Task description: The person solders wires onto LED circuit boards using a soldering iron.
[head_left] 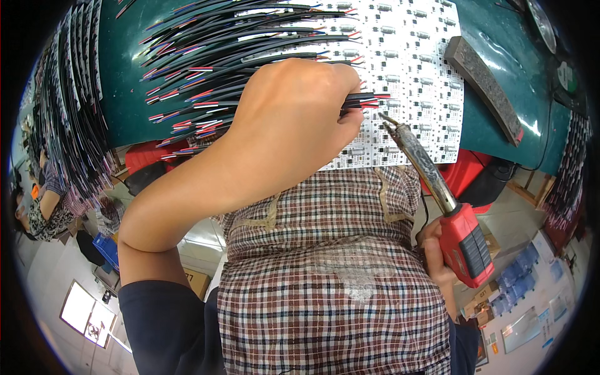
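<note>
While the left hand (306, 94) bends over the near part of a white circuit board sheet (431, 87), its grip is narrow, thumb and fingers pinching a small bunch of black cables (357, 97). The bunch pokes out past the fingertips to the right, its thin red and dark wire ends pointing across the printed rows of the sheet. Just below those ends hangs the metal tip of a soldering iron (462, 244), slanting up and left; whether tip and wires touch, I cannot tell. The right hand (437, 256) has its grip wrapped around the iron's red and black handle, lower down at the right, with part of the fingers hidden behind it.

Many more dark cables (231, 50) lie side by side across the left part of the sheet, their red, white and blue ends fanning out over the green surface (128, 81). Right of the sheet, a long grey bar (484, 90) rests at a slant on that same surface. A checked apron (337, 269) covers the person's front, just below the sheet's near edge. Further left, a thick mass of black cables hangs down in rows (72, 119), and beside its lower end another person's arm (50, 203) shows, small and bent by the lens.
</note>
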A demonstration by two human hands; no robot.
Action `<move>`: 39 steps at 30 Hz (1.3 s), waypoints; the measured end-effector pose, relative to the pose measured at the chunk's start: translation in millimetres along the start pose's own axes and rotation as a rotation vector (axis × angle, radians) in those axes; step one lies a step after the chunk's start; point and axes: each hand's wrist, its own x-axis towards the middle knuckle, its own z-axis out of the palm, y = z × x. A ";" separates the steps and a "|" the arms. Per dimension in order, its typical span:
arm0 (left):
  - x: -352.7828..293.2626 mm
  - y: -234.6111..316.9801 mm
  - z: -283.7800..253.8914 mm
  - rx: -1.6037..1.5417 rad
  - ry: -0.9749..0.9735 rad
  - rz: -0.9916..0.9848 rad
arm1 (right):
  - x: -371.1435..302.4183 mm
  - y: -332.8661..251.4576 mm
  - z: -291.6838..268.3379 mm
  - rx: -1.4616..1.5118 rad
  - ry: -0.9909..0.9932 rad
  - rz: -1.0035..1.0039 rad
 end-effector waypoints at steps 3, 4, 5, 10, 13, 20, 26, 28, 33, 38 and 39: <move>-0.5 -1.3 0.4 0.026 -0.010 0.004 | 3.3 -10.7 -0.5 0.150 -0.039 0.082; -0.8 0.2 -0.4 0.026 -0.009 0.006 | 4.5 -15.1 0.7 0.196 -0.034 0.107; -1.6 2.7 -2.1 -0.004 -0.007 0.011 | 6.9 -18.7 0.8 0.196 -0.032 0.105; -2.9 1.0 -3.5 -0.088 -0.038 -0.048 | 14.7 -24.0 4.9 0.440 -0.043 0.016; -4.6 1.2 -4.6 -0.092 -0.074 -0.070 | 12.4 -20.6 7.7 0.447 -0.013 -0.012; -8.4 19.9 -20.8 0.068 0.244 0.096 | 11.7 -18.6 12.9 0.400 0.099 -0.113; -24.8 19.7 -4.0 -0.023 -0.030 -0.048 | 3.8 -18.9 3.8 0.462 0.016 0.038; -27.5 19.3 2.6 -0.041 -0.023 -0.054 | 3.6 -17.9 1.2 0.377 -0.001 0.066; -31.0 18.5 3.2 -0.089 -0.055 -0.064 | -2.1 -10.7 -3.9 0.090 0.017 0.016; -29.4 19.9 5.7 -0.130 -0.072 -0.164 | 1.6 -9.8 -2.0 -0.004 0.034 -0.083; -29.7 18.3 7.5 -0.140 -0.063 -0.154 | 1.5 -9.4 -2.8 -0.025 0.017 -0.073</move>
